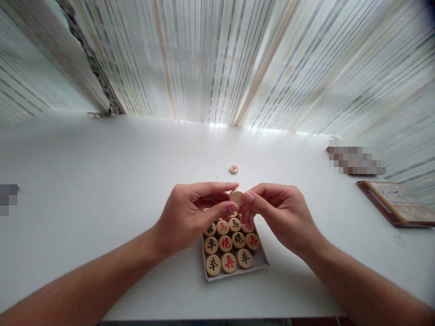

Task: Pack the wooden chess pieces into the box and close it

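Between the fingertips of my left hand and my right hand is a round wooden Chinese chess piece, its pale blank side toward me. Both hands pinch it, above the far part of a shallow box. Rows of xiangqi pieces with red or black characters lie in that box, such as a black-marked piece and a red-marked piece in the near row. A bare spot shows at the box's near right corner. My hands cover part of the far rows. Beyond them a single red-marked piece lies on the table.
The white table reaches back to striped curtains. At the right lies a brown-edged book or flat box, with a blurred-out object behind it. Another blurred object is at the left edge.
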{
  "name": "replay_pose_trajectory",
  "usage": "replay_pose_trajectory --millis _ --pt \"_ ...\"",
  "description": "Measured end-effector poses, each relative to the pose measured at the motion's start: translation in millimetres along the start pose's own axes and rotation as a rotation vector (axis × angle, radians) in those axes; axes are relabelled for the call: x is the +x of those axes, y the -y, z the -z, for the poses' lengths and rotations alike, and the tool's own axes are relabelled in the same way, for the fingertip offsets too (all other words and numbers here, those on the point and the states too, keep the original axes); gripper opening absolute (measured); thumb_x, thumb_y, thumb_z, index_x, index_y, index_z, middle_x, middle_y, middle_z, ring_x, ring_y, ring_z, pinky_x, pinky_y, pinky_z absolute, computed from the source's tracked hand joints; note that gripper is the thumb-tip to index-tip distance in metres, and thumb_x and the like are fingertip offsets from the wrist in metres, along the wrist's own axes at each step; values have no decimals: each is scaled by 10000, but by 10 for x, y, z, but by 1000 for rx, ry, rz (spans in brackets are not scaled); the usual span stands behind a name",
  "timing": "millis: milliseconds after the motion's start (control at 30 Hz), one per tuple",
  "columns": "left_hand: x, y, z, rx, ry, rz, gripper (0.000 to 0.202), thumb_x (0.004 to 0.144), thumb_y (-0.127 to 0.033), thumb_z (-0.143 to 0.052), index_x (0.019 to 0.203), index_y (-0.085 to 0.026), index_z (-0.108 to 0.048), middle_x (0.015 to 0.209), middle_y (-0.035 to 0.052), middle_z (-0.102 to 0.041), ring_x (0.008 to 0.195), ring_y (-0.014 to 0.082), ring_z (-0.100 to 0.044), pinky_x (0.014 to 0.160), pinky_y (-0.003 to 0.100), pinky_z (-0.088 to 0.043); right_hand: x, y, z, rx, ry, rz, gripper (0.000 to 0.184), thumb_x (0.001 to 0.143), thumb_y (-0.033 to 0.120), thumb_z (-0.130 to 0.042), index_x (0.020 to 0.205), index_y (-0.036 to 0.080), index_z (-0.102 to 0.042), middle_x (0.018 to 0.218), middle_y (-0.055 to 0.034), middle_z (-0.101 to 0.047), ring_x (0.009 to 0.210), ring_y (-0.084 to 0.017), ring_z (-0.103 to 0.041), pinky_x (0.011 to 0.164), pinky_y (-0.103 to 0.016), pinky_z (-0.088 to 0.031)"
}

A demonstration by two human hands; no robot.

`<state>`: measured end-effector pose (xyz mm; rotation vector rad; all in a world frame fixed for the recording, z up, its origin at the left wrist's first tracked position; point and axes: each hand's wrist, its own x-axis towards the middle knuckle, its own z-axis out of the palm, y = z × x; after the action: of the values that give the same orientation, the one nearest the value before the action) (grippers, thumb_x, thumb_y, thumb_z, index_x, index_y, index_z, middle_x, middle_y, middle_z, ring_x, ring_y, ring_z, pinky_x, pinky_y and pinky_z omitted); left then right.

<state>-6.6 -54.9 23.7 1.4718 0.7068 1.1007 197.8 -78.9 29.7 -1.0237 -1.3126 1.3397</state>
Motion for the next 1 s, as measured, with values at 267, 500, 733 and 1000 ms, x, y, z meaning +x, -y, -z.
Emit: replay_pose_trajectory --millis 267,500,733,1000 --pt "-9 0 -19 -13 42 -4 330 850 -165 -859 1176 -141 -816 922 91 -859 785 212 -838 729 265 -711 4 28 -32 45 2 -78 303 752 411 -959 855 160 -823 565 -13 -694 446 -105 -585 399 -193 -462" --pt "-9 -18 -21 163 89 -144 246 855 -120 -844 1100 -143 -836 988 83 -861 830 184 -837 751 204 -683 -7 42 -53 82 -24 -136 351 564 238 -1050 778 151 -786 581 7 -683 466 -68 -548 411 -146 -432" --pt "-2 -42 -20 231 144 -230 228 862 -79 -820 1072 -167 -840 934 50 -859 780 159 -821 733 192 -662 -17 87 -59 95 15 -211 307 635 250 -1017 699 149 -734 556 12 -663 424 -61 -527 374 -133 -401" --pt "-7 -37 -16 125 171 -163 263 865 -69 -821 1116 -147 -835 962 83 -859 820 160 -826 747 175 -657 -18 70 -42 157 64 -197 263 715 221 -968 726 145 -717 574 13 -660 450 -50 -521 414 -123 -401"
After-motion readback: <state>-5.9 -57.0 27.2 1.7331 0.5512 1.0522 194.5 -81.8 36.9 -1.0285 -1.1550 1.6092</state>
